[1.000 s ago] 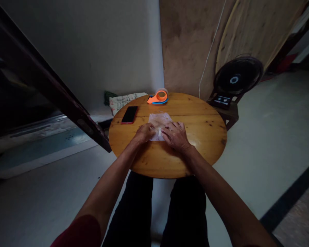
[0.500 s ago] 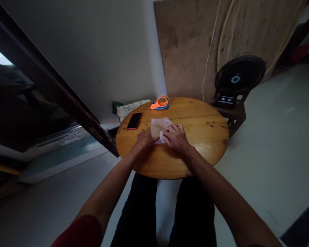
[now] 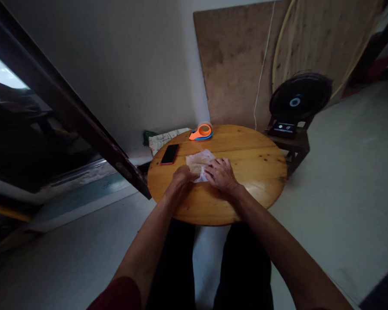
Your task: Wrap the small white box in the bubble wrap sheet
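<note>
Both hands on clear bag (image 3: 198, 161) on table (image 3: 255, 172), left hand (image 3: 181, 175) fingers curled gripping its edge, right hand (image 3: 222, 173) fingers flat, pressing, phone (image 3: 170, 154) beside.

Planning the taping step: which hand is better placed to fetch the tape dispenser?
Probably the right hand: it lies flat on the plastic bag, nearer the tape dispenser at the table's far edge. The left hand grips the bag's near-left edge.

Dim, underexposed room with daylight at the upper left, wide-angle bending at the edges, and soft detail throughout.
</note>
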{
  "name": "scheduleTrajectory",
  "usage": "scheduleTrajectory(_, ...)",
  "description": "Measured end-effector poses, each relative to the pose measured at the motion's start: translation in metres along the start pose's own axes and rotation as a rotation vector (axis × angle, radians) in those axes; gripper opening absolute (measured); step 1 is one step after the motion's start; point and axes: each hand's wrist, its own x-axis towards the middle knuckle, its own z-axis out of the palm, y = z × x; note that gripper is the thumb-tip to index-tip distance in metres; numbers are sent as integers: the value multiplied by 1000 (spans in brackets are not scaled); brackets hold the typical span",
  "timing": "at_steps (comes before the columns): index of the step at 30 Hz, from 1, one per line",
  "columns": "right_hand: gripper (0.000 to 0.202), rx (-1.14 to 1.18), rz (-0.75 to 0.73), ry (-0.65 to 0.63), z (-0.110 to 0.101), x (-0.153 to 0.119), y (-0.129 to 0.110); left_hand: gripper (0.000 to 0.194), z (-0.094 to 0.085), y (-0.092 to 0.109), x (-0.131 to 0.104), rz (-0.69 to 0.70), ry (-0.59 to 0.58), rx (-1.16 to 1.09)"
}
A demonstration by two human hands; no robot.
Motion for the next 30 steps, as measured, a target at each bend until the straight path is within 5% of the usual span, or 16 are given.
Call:
scheduleTrajectory(12, 29, -10, -10, 1, 1, -1, 0, 19, 2, -4, -12, -49, 21, -533)
scheduleTrajectory(20, 29, -8, 8, -33, -1, 0, -1, 17, 6, -7, -11, 19, -10, -662)
scheduleTrajectory(26, 29, 24, 21, -41, -3, 0, -1, 38, 12, -7, -9, 66, -29, -733)
scheduleTrajectory(30, 28, 9, 18, -39, -3, 0, -1, 28, 12, -6, -10, 82, -49, -785)
